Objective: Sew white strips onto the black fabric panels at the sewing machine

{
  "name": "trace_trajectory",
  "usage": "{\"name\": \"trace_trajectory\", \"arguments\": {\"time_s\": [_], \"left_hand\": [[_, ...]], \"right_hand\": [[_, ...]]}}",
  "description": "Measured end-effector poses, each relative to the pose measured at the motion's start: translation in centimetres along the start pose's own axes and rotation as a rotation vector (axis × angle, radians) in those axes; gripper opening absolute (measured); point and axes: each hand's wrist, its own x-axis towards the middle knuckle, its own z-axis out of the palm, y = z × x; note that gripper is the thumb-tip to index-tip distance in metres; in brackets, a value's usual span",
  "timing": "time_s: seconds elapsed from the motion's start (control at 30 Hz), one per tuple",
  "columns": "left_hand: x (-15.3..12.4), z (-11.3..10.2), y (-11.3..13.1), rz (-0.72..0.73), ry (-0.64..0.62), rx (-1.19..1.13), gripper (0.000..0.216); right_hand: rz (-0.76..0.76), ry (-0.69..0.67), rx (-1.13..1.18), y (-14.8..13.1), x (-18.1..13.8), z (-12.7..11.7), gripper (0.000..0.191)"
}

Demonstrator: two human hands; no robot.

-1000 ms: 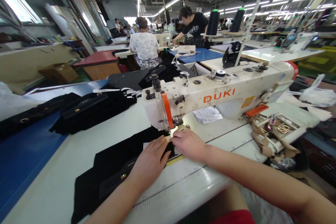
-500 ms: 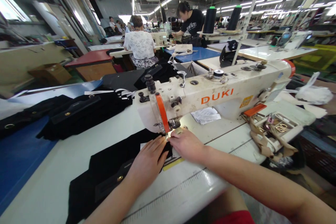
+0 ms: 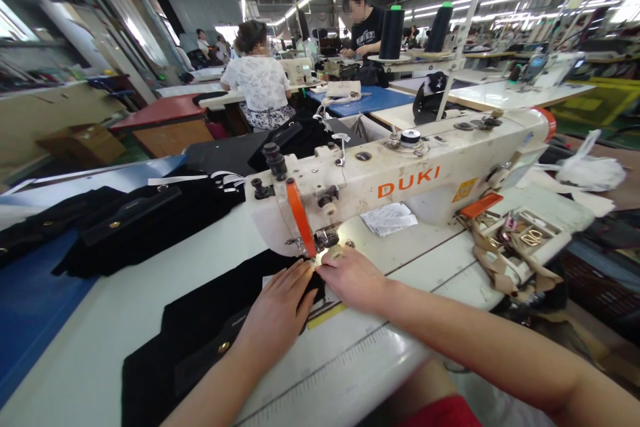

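Black fabric (image 3: 200,307) with a dark strap and a gold-coloured snap lies on the white sewing machine bed, its far end at the needle. My left hand (image 3: 280,307) rests flat on it, fingers stretched toward the presser foot and thumb apart. Close beside those fingertips, my right hand (image 3: 353,280) is closed with bent fingers at the fabric's edge; its fingertips are partly hidden. The white sewing machine (image 3: 400,170) stands over both hands, with an orange guard (image 3: 301,217) in front of its needle area. A small white piece (image 3: 267,280) shows beside my left fingers.
White labels (image 3: 389,219) lie on the machine bed. To the right, a tray (image 3: 540,240) holds metal rings and tan straps. More black pieces (image 3: 140,213) are stacked at left. Thread cones (image 3: 391,33) stand behind the machine. Two co-workers, one in a white patterned top (image 3: 257,83), are beyond.
The whole view has shifted slightly, so the machine appears a little further left. Both hands stay at the needle on the black fabric. The person in black has bent their head and brought their hands together.
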Motion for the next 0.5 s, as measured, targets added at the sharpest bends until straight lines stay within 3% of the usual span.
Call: {"name": "trace_trajectory", "arguments": {"time_s": [0.37, 0.5], "left_hand": [[1.3, 0.2, -1.0, -0.025, 0.029, 0.052, 0.044], [0.0, -0.1, -0.7, -0.037, -0.027, 0.075, 0.042]], "right_hand": [[-0.003, 0.077, -0.042, 0.3, -0.1, 0.6, 0.014], [0.001, 0.128, -0.018, -0.1, -0.6, 0.1, 0.017]]}}
